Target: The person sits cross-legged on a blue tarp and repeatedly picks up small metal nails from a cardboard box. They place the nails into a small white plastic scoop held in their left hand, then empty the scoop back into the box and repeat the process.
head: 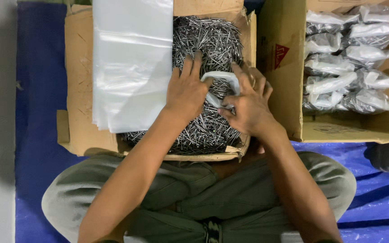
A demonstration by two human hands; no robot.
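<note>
A cardboard box (78,67) in front of me is full of loose steel nails (208,38). My left hand (185,90) and my right hand (246,101) sit over the nail heap, both gripping a small clear plastic bag (221,77) and stretching its mouth between them. The bag lies low on the nails. My fingers hide most of it, so I cannot tell what is in it. A stack of flat clear plastic bags (131,63) rests on the box's left side, just left of my left hand.
A second cardboard box (289,67) at the right holds several tied plastic bags of nails (352,63). A blue tarp (41,90) covers the floor under both boxes. My crossed legs (194,193) are close against the front of the nail box.
</note>
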